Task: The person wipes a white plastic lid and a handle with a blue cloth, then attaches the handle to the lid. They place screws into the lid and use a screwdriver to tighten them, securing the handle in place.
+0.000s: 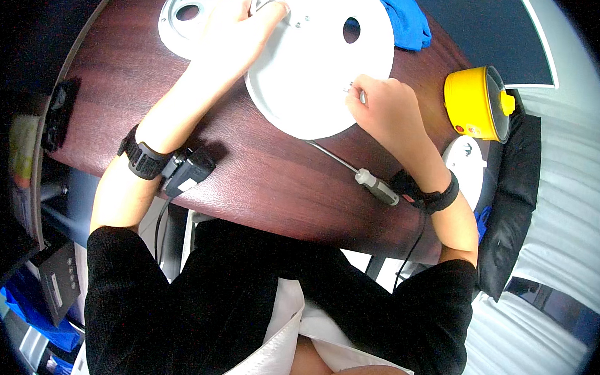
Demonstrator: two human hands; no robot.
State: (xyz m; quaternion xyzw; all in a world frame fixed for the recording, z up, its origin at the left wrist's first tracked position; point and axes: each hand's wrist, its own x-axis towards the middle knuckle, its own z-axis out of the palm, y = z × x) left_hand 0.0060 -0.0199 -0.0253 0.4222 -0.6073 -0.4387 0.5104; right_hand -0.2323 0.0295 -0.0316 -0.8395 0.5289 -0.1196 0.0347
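Note:
A large white round disc [305, 79] with a dark oval hole lies on the table in front of me. My left hand [244, 28] grips a raised white part near its far left side, thumb pressed down on it; the other fingers are partly cut off by the upper edge. Over the disc's right side, my right hand [389, 111] is closed in a pinch on a small metal piece [362, 96], mostly hidden by the fingers. A grey-handled screwdriver [377, 187] lies close to my right wrist, its shaft pointing toward the disc.
Behind my left hand sits a second white disc [169, 28] with small perforations. A blue cloth [407, 20] lies at the far right. Further right stand a yellow pot [467, 102] and a white object [465, 165] beside a black cushion [514, 205]. The brown table [260, 178] curves toward me.

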